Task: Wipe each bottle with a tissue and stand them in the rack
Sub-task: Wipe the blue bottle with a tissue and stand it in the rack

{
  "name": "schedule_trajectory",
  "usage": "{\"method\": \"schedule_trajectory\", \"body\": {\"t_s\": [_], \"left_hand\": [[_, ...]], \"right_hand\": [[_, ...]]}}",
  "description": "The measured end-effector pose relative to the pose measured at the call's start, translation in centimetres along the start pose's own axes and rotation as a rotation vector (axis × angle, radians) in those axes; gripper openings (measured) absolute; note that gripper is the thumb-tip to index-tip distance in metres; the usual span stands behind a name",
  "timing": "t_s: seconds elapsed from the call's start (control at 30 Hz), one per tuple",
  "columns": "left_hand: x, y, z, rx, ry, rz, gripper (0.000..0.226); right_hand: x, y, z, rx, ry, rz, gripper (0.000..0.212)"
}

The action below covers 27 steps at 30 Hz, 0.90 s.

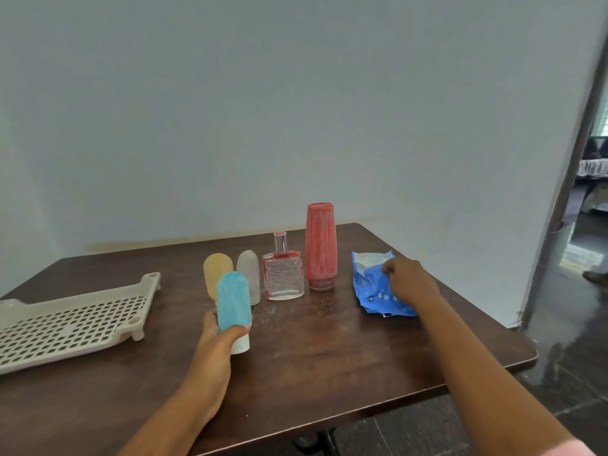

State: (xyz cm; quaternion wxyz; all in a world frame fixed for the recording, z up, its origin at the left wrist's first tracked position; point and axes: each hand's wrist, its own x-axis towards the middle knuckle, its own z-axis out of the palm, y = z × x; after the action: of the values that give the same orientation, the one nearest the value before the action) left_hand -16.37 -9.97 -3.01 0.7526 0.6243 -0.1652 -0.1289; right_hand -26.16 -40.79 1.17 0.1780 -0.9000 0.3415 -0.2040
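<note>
Four bottles crowd together at 12 o'clock from the left hand (215, 337): frosted yellow round-topped bottle (215, 271), frosted grey bottle (249, 271), clear square glass bottle (283, 278), tall red plastic bottle (320, 248).

Hazard: a one-handed pull could drag the blue plastic tissue packet (371, 291), at 2 o'clock, into the tall bottle and topple it.

The left hand grips the frosted blue round-topped bottle (233, 301) low, thumb across the front. The right hand (411, 281) has its fingers curled onto the packet mouth; whether it pinches a tissue cannot be told.

The perforated beige plastic rack (72, 320), at 9 o'clock, holds no bottle.
</note>
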Motion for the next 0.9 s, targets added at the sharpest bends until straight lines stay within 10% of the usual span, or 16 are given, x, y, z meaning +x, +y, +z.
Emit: {"method": "schedule_trajectory", "body": {"t_s": [0.9], "left_hand": [[-1.6,0.6,1.0,0.434,-0.018,0.075,0.071]], "right_hand": [[1.4,2.1,-0.1,0.249,-0.119,-0.151,0.012]]}}
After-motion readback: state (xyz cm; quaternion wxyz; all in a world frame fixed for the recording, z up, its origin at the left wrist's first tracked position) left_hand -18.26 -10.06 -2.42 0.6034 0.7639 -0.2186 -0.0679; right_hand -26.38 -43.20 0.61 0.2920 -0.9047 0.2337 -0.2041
